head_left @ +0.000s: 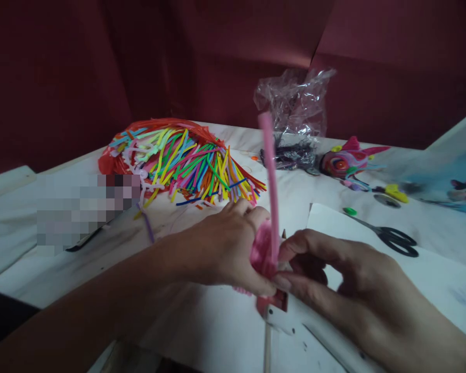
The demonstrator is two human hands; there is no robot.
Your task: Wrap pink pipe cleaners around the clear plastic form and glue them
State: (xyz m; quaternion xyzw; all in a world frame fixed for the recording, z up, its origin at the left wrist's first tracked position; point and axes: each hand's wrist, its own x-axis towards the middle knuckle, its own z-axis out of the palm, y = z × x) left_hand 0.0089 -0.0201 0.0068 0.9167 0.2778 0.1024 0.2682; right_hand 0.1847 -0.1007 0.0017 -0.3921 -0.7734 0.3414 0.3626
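Note:
Near the middle of the view my left hand (233,248) is closed around a pink fuzzy piece (260,246), which looks wound from pipe cleaner. One long pink pipe cleaner (271,181) stands almost upright from it. At its lower end my right hand (341,280) pinches the pipe cleaner between thumb and forefinger, close to the left thumb. Part of the pink piece is hidden behind the left fingers. Just below the hands, a small reddish object (272,303) shows partly; its kind is unclear.
A red bag (159,124) spills many coloured pipe cleaners (202,160) at the back left. Behind the hands stands a clear plastic bag (299,103) with dark strands. To the right lie a colourful fish-like craft (341,161), black-handled scissors (396,240) and white paper (446,280).

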